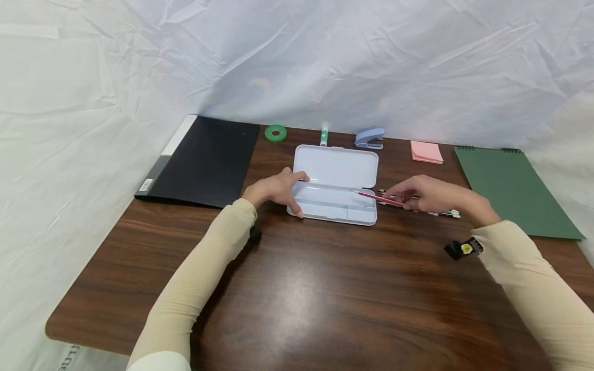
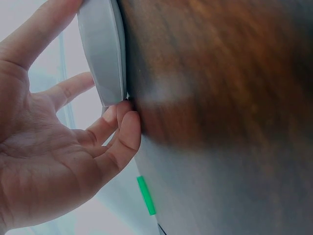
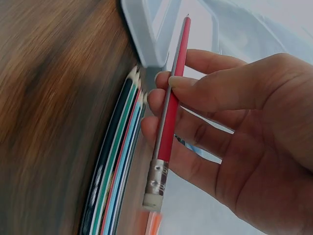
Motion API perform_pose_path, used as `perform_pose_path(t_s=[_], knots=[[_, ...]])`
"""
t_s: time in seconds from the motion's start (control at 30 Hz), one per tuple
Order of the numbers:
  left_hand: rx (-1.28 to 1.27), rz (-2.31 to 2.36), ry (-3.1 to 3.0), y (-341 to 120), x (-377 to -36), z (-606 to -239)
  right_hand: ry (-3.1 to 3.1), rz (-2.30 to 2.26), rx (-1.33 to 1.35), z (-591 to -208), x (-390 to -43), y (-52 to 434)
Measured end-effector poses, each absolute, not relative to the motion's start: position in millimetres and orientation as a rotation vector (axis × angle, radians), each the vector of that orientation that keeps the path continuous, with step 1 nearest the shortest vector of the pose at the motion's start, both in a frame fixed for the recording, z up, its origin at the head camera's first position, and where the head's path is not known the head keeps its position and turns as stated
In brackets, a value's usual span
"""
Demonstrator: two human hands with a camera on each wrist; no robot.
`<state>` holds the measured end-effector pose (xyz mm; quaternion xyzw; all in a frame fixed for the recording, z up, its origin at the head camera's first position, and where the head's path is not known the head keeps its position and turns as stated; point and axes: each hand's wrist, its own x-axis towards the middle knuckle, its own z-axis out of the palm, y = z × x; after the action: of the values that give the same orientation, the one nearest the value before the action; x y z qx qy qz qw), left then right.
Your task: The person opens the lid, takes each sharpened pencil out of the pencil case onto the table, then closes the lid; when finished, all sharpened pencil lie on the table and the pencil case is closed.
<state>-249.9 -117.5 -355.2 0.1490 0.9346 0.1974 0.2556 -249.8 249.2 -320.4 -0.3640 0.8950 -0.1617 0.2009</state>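
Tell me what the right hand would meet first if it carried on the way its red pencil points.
Probably the open white plastic pencil case: the right hand pinches the red pencil, whose tip already sits at the tray's right edge. Height above it is unclear.

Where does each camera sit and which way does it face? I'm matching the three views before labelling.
Head: worn on the head, looking forward and down at the table; both sleeved arms, left hand and right hand show.
Left wrist: at the left hand, looking along the palm to the pencil case.
Right wrist: at the right hand, which pinches a red pencil above the loose pencils.
Shared: the pencil case shows in all three; the red pencil in head and right wrist.
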Motion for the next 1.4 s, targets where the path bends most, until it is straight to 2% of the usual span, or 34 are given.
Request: perform_pose_path(t_s=[0.53,1.4], knots=[[0.398,0.531,2.518,-119.0,-252.4,-352.8,2.594,-0.501,-0.866,-331.4,-240.8,300.6],[0.387,0.517,2.521,-117.7,-251.9,-353.1,2.748,-0.309,-0.841,-354.5,-234.7,298.1]])
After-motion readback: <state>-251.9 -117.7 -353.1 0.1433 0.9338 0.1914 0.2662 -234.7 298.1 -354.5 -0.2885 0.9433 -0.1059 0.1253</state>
